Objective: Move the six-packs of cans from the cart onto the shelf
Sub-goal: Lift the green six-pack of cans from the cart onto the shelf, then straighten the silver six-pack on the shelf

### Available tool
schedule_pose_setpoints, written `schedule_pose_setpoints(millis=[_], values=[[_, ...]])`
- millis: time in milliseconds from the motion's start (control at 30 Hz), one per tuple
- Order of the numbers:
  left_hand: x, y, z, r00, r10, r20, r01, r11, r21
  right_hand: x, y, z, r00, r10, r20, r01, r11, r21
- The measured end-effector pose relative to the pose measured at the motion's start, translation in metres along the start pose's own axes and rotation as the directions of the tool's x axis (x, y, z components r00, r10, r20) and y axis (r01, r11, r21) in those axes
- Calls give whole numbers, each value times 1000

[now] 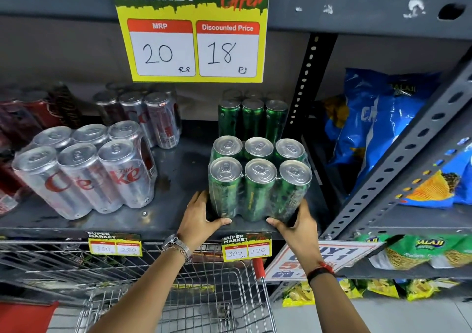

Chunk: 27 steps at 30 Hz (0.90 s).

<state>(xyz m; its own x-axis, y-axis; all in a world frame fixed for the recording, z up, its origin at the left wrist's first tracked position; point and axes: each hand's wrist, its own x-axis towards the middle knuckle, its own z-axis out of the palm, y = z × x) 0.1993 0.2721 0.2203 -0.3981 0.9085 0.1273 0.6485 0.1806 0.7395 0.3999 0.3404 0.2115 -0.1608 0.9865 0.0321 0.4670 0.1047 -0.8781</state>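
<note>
A shrink-wrapped six-pack of green cans (pixel 259 179) stands upright at the front right of the dark shelf (pixel 176 179). My left hand (pixel 199 214) grips its lower left corner and my right hand (pixel 297 221) grips its lower right corner. Behind it stands a second green six-pack (pixel 252 118). A silver Diet Coke six-pack (pixel 86 172) leans at the left, with another silver pack (pixel 145 115) behind it. The wire cart (pixel 178 294) sits below the shelf edge, under my forearms.
Dark red can packs (pixel 33 118) fill the far left of the shelf. A yellow price sign (pixel 194 44) hangs above. The perforated upright (pixel 304 85) bounds the shelf on the right; blue snack bags (pixel 378 126) fill the neighbouring rack. Price tags (pixel 246 249) hang on the shelf lip.
</note>
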Motion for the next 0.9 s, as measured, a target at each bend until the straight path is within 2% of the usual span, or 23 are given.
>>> schedule_pose_setpoints(millis=[433, 467, 533, 600, 667, 800, 867, 900], values=[[0, -1, 0, 999, 11, 35, -12, 1000, 10, -4, -4, -2, 999, 23, 27, -23, 1000, 1], [-2, -2, -2, 999, 9, 53, -9, 1000, -3, -8, -7, -1, 1000, 26, 8, -26, 998, 50], [-12, -4, -8, 999, -14, 48, 16, 998, -58, -24, -15, 5, 992, 11, -125, 10, 986, 166], [-26, -12, -22, 997, -6, -71, 2, 998, -59, -45, -28, 18, 948, -64, -310, 113, 983, 143], [-38, -30, -44, 962, 50, -270, -42, 999, 33, -66, -47, 41, 917, -199, -347, 232, 971, 55], [-52, -72, -106, 798, 9, -602, 12, 999, 31, -82, -93, 105, 835, -494, -242, 503, 864, -30], [-56, -90, -137, 718, -47, -694, 44, 999, -21, -80, -114, 140, 839, -538, -86, 537, 843, -30], [-55, -99, -151, 705, -87, -704, 70, 996, -54, -78, -123, 157, 857, -516, 6, 516, 857, -12]])
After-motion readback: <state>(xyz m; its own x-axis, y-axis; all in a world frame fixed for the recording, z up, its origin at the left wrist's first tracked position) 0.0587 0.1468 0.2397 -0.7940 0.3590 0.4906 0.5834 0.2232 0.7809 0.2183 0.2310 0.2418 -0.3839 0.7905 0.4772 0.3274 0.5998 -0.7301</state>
